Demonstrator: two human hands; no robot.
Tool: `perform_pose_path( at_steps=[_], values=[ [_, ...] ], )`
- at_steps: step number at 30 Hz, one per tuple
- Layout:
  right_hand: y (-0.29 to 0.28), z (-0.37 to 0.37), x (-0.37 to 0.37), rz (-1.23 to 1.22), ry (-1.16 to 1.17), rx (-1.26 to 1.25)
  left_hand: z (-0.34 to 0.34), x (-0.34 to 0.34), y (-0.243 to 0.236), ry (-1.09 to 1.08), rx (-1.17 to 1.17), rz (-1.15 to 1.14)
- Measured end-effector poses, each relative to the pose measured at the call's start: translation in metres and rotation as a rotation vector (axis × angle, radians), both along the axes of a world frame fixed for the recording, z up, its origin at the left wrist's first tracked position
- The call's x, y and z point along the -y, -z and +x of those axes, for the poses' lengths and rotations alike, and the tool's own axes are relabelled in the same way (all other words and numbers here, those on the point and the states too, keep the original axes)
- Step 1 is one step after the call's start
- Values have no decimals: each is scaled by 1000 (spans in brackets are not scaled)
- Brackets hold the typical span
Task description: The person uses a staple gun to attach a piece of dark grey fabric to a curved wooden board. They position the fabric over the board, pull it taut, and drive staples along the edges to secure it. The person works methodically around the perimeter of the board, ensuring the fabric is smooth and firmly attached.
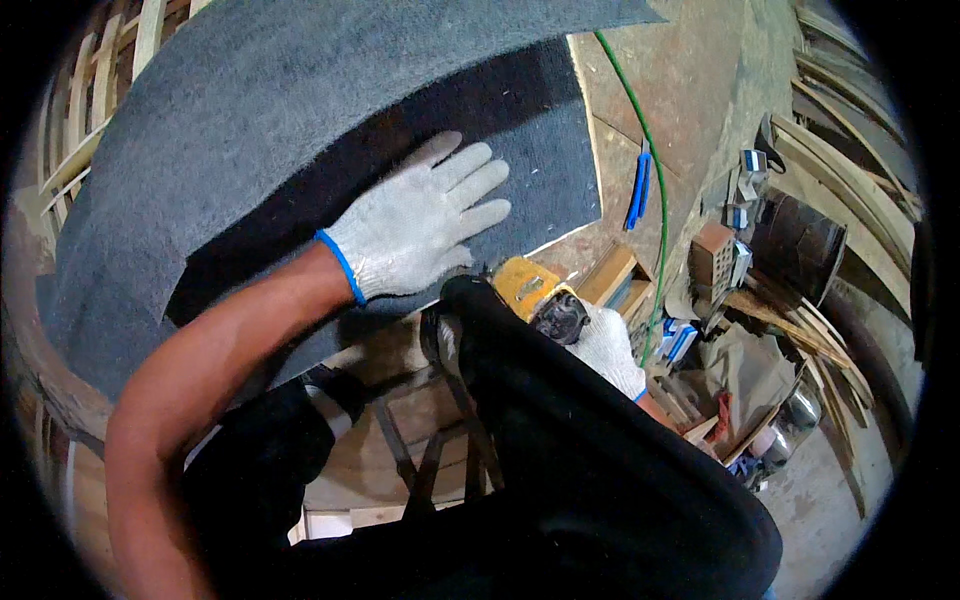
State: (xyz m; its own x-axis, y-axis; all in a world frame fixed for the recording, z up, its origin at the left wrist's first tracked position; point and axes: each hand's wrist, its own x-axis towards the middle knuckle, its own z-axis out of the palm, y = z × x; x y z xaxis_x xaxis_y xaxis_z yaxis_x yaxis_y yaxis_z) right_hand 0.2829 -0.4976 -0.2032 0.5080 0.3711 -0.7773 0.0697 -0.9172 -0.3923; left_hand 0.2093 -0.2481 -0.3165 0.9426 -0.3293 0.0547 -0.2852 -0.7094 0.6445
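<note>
My left hand point(420, 220), in a white knitted glove with a blue cuff, lies flat with fingers apart on dark grey carpet-like material point(540, 120). A curved piece of lighter grey material point(230, 110) lies above and left of it. My right hand point(605, 345), also gloved, is low at the right around a yellow tool with a dark rounded part point(525, 285), partly hidden by my black-trousered knee; its fingers are mostly out of sight. A blue-handled tool point(638, 190) rests on the board point(660, 80) beside a green hose point(625, 75).
At the right are a perforated brick point(712, 260), small blue-and-white boxes point(675, 340), a dark cylinder point(800, 240), a sack point(750, 370) and long bent wooden strips point(850, 190). Pale slats point(100, 80) stand at the upper left. A stool point(420, 450) is below the carpet's edge.
</note>
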Motion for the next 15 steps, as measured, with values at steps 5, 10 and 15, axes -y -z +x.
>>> perform_pose_path(
  at_steps=[5, 10, 15],
  values=[
    [-6, 4, 3, -50, 124, -18, -1, -2, 1, 1, -5, -17],
    [10, 4, 38, 4, 48, -12, -3, -9, 3, -128, -67, 91],
    [-3, 12, 2, -49, 52, -15, 0, -37, 17, -357, -50, 111]
  ],
)
